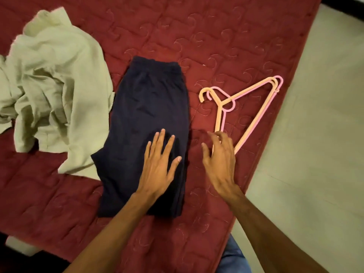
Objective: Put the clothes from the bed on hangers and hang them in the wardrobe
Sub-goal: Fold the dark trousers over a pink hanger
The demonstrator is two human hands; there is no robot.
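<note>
Folded navy trousers [149,99] lie flat mid-bed [197,26]. The left hand [159,166] presses on them, fingers straight, grip released. The right hand [220,160] is over the near corner of the peach hanger [248,91], fingers loosely spread, grasping nothing; contact cannot be confirmed. The pink hanger [281,80] lies beneath the peach one. A crumpled pale green shirt [53,75] lies to the trousers' left.

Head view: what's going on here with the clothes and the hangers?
At a red-quilted bed, the person's left hand lies flat on folded navy trousers. The right hand, fingers loosely spread, reaches over the near end of two stacked hangers; contact is unclear. A crumpled pale garment lies to the left. Nothing is on a hanger yet.
</note>
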